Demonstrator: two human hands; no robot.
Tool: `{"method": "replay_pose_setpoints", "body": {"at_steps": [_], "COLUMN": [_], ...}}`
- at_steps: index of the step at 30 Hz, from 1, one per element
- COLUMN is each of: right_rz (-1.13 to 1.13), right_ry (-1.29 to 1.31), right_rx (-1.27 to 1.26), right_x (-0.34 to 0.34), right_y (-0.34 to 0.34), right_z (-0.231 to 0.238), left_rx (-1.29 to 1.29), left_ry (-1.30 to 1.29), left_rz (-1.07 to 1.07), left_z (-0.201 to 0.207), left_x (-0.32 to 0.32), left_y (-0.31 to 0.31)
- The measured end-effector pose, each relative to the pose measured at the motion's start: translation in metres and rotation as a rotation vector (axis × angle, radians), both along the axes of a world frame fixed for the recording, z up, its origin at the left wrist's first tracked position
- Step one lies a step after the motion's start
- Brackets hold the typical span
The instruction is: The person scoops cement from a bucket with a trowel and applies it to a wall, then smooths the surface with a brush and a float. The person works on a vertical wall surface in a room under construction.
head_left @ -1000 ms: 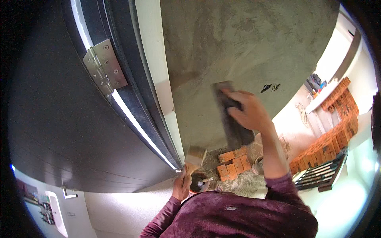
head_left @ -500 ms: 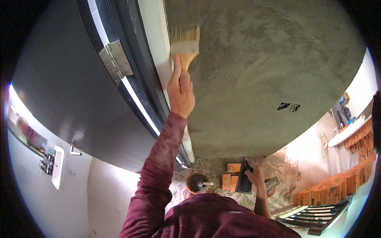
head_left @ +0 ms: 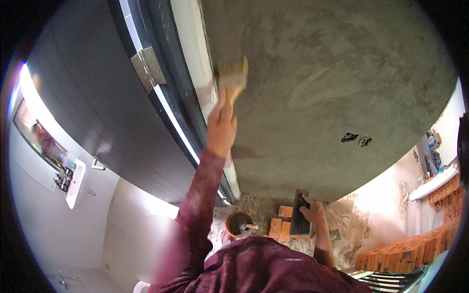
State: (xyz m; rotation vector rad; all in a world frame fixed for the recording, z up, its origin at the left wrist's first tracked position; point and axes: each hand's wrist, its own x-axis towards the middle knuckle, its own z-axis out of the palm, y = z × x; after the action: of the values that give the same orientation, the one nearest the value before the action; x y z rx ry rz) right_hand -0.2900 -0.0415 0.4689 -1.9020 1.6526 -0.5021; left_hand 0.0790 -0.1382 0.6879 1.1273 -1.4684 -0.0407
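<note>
Head view: the left hand (head_left: 221,128) is raised and closed around the handle of a wide brush (head_left: 233,78), whose bristles press against the grey plastered wall (head_left: 332,83) just beside the pale door frame (head_left: 193,58). The brush head is blurred, so it looks to be in mid-stroke. Half a second ago the brush sat higher on the wall, above the level of the metal hinge (head_left: 148,68); now it is slightly below and right of the hinge, so the stroke is running down along the frame edge. That suggests the wet plaster next to the frame is being brushed over in passes.

The right hand (head_left: 311,211) hangs low, below the wall's lower edge, fingers curled around a long dark float (head_left: 299,219), which lies over the stacked orange bricks (head_left: 279,227). A second ago this hand held the float up against the wall while the left hand was down by the orange bucket (head_left: 239,223); the roles have since swapped. The bucket stands left of the bricks, with a tool handle sticking out of it.
</note>
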Motion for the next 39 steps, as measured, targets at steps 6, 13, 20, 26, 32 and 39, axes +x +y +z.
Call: {"method": "replay_pose_setpoints", "body": {"at_steps": [6,13,20,26,32,39], "right_rz": [0.106,0.142,0.124,0.215,0.227,0.267], "right_ry": [0.018,0.058,-0.049,-0.057,-0.068,-0.008], "right_rx": [0.005,-0.056,0.059,-0.044,-0.064,-0.061], "right_x": [-0.016,-0.013,-0.008,0.01,0.003,0.028], "right_y": [0.005,-0.016,-0.008,-0.012,-0.004,-0.019], "right_z": [-0.026,-0.026,-0.016,-0.027,-0.026,0.025], "left_rx": [-0.103,0.321,-0.267,-0.128,0.062,-0.09], "left_ry": [0.331,0.339,-0.285,-0.343,-0.235,-0.252], "left_rz": [-0.122,-0.166,0.387,0.533,0.356,0.458], "left_z": [0.038,0.008,0.068,0.065,-0.005,0.048], "left_x": [-0.027,-0.024,-0.017,-0.012,-0.037,-0.008], "left_y": [0.005,0.05,0.046,0.003,0.03,-0.011]}}
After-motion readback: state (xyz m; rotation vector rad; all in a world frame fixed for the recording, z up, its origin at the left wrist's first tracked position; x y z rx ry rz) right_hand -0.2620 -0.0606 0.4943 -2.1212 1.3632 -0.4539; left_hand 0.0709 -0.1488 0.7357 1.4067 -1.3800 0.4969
